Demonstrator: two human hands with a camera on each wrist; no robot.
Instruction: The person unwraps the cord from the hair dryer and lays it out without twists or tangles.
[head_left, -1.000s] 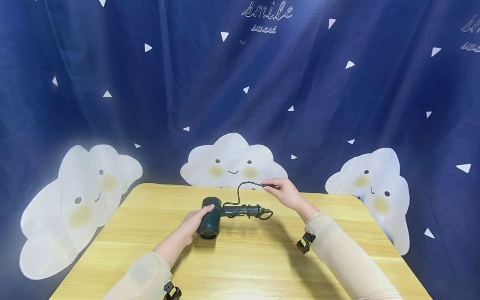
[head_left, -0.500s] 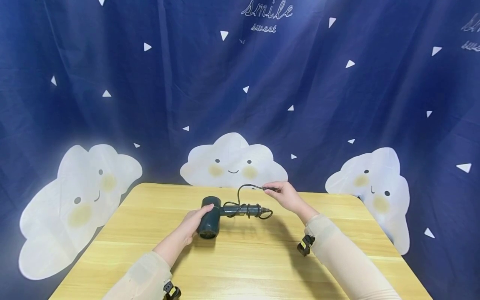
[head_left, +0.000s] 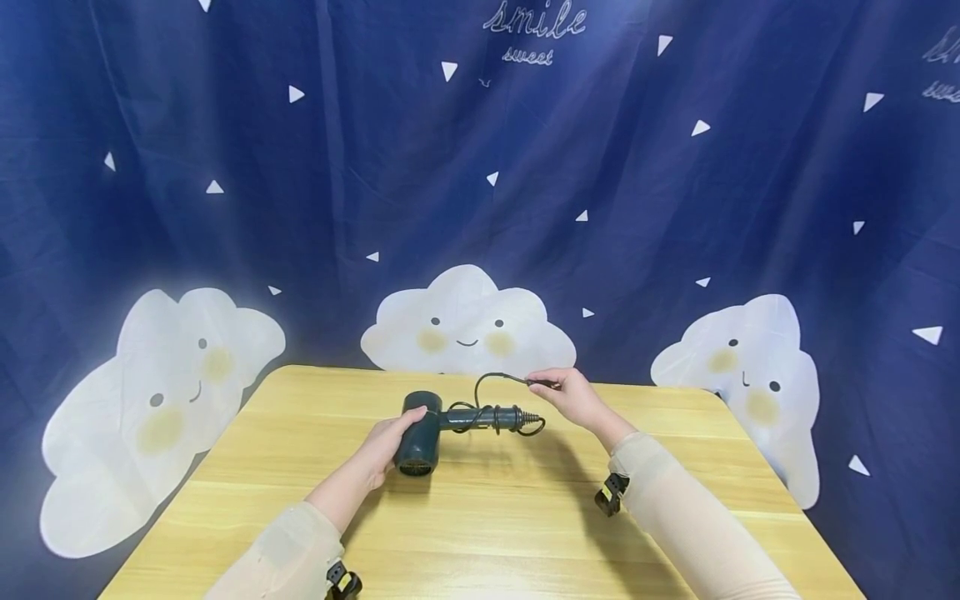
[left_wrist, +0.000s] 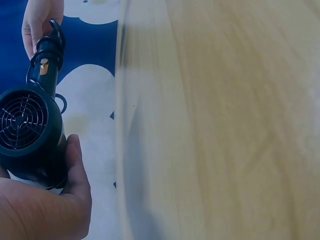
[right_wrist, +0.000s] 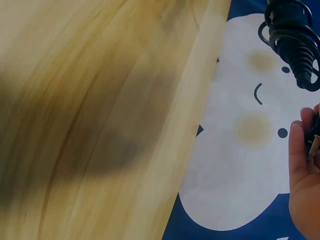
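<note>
A dark green hair dryer (head_left: 417, 446) is held above the table, its handle (head_left: 456, 419) pointing right. My left hand (head_left: 386, 447) grips the barrel, with the thumb lying across it. In the left wrist view the round intake grille (left_wrist: 21, 122) faces the camera. The black cord (head_left: 478, 386) winds several times around the handle, and its free end arcs up to the right. There my right hand (head_left: 573, 395) pinches the plug end between thumb and fingers. Metal prongs of the plug (right_wrist: 314, 146) show at the palm in the right wrist view.
A light wooden table (head_left: 480, 533) lies under both hands. Behind it hangs a dark blue curtain (head_left: 420, 150) printed with white clouds and triangles. A small black device is strapped at each wrist.
My right hand has come down slightly with the plug end, and the arc of cord has sunk a little. The left hand and the hair dryer stay nearly still.
</note>
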